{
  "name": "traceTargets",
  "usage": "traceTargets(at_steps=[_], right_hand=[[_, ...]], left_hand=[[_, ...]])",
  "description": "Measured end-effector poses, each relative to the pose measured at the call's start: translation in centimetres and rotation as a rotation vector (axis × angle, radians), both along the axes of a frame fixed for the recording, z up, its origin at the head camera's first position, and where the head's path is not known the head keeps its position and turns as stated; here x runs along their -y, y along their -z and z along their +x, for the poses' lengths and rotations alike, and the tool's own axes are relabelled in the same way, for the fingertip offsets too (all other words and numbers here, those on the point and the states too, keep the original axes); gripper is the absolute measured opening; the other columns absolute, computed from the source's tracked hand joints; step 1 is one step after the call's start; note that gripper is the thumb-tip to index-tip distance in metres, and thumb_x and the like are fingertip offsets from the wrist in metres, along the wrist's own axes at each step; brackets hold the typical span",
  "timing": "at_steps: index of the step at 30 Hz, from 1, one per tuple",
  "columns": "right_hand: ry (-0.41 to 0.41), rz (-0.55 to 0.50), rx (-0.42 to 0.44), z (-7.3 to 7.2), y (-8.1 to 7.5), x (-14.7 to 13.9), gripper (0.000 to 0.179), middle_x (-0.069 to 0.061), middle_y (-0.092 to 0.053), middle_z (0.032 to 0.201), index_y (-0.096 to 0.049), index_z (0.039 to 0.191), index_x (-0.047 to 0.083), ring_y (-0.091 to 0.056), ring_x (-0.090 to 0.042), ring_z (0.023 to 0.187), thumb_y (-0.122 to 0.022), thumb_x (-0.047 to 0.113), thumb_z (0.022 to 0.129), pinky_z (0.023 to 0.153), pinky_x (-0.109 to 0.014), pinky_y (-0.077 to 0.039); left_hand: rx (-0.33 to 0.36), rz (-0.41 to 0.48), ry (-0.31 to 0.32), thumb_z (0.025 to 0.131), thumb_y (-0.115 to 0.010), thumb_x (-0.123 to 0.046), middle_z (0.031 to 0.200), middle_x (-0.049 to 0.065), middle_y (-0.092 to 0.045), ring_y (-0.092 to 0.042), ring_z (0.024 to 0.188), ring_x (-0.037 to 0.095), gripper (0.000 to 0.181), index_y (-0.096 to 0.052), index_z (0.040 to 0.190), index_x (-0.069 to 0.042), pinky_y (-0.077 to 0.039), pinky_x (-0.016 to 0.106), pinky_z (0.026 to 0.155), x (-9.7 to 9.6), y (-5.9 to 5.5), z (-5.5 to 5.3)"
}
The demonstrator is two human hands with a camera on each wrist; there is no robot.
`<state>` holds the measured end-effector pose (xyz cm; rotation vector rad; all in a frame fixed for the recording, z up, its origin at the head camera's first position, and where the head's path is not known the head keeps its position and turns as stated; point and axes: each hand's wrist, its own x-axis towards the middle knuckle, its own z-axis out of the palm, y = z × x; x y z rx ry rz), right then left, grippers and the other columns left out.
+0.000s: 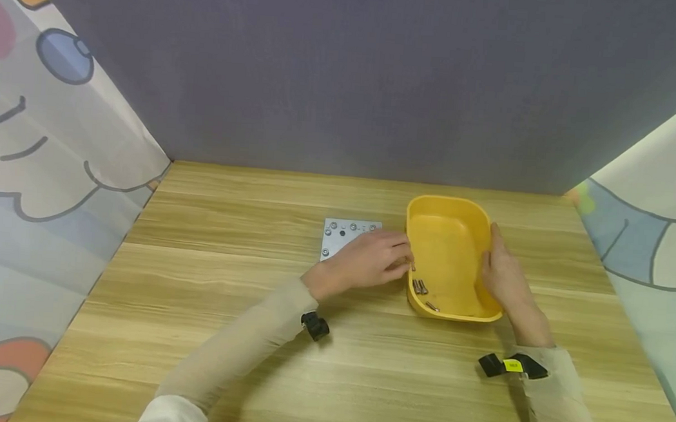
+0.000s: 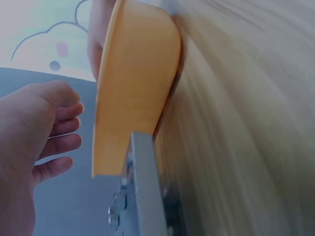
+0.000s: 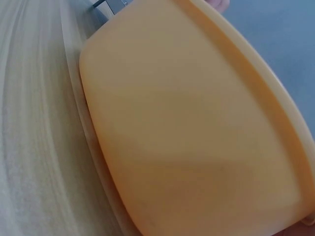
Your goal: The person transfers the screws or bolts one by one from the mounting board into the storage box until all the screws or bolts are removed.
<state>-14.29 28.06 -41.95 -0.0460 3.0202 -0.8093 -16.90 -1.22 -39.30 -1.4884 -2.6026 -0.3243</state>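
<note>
My right hand (image 1: 506,276) grips the right wall of a yellow plastic bin (image 1: 449,243), thumb over the rim and fingers along the outside. Several small metal screws (image 1: 420,287) lie inside along the bin's left wall. My left hand (image 1: 372,257) is at the opposite rim with bent fingers, a screw (image 1: 413,266) right by the fingertips; I cannot tell whether they pinch it. In the left wrist view the thumb (image 2: 64,92) sits close above the bent fingers. Under the left hand is a silvery metal plate (image 1: 329,241), partly covered, with screw heads along its edges.
The wood-grain table (image 1: 212,281) stretches out on both sides of the arms. A dark grey panel (image 1: 369,84) stands along its back edge, and cartoon-printed cloth hangs at the left (image 1: 45,154) and right (image 1: 660,256). Each wrist carries a small black camera (image 1: 315,326).
</note>
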Motion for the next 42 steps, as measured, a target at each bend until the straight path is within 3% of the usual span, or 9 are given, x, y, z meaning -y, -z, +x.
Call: traceTargets(at_steps=[6,19,25,35,42], right_hand=[[0.0,0.01,-0.02,0.1,0.1,0.0,0.06,-0.053,-0.039,0.136,-0.007,0.157,-0.015,-0.051,-0.069,0.113,-0.035,0.004,0.107,0.097,-0.074,-0.044],[0.005,-0.008,-0.033,0.1,0.1,0.1,0.061,-0.052,-0.036,0.141,-0.008,0.157,-0.014,-0.046,-0.068,0.119,-0.036,0.003,0.106,0.103,-0.074,-0.04],[0.01,-0.003,-0.016,0.0,0.1,0.0,0.061,-0.051,-0.035,0.142,-0.007,0.158,-0.013,-0.046,-0.068,0.121,-0.035,0.004,0.107,0.104,-0.074,-0.04],[0.009,0.002,-0.034,0.0,0.2,0.1,0.06,-0.051,-0.036,0.141,-0.009,0.157,-0.014,-0.047,-0.069,0.118,-0.037,0.003,0.107,0.102,-0.074,-0.04],[0.008,-0.013,-0.036,0.1,0.1,0.2,0.06,-0.052,-0.038,0.139,-0.01,0.158,-0.013,-0.048,-0.068,0.117,-0.036,0.003,0.106,0.102,-0.074,-0.04]], left_hand=[[0.011,0.035,-0.034,0.103,-0.063,-0.027,0.119,-0.002,-0.069,-0.065,0.109,0.013,0.02,-0.073,0.115,-0.014,-0.051,0.029,0.103,1.2,-0.4,-0.7],[0.11,0.169,-0.136,0.105,-0.06,-0.014,0.116,0.001,-0.069,-0.066,0.106,0.016,0.02,-0.074,0.118,-0.009,-0.055,0.03,0.094,4.2,-0.7,-2.1],[0.124,0.224,-0.165,0.102,-0.063,-0.008,0.118,0.003,-0.07,-0.067,0.111,0.019,0.019,-0.073,0.118,-0.008,-0.053,0.031,0.101,5.3,-0.6,-2.6],[0.173,0.261,-0.25,0.101,-0.062,-0.003,0.117,0.006,-0.071,-0.067,0.11,0.021,0.019,-0.073,0.117,-0.005,-0.054,0.034,0.103,7.8,-0.1,-3.5],[0.198,0.233,-0.288,0.099,-0.067,-0.01,0.119,0.008,-0.07,-0.066,0.111,0.022,0.02,-0.072,0.118,-0.004,-0.054,0.035,0.104,9.3,0.6,-4.0]])
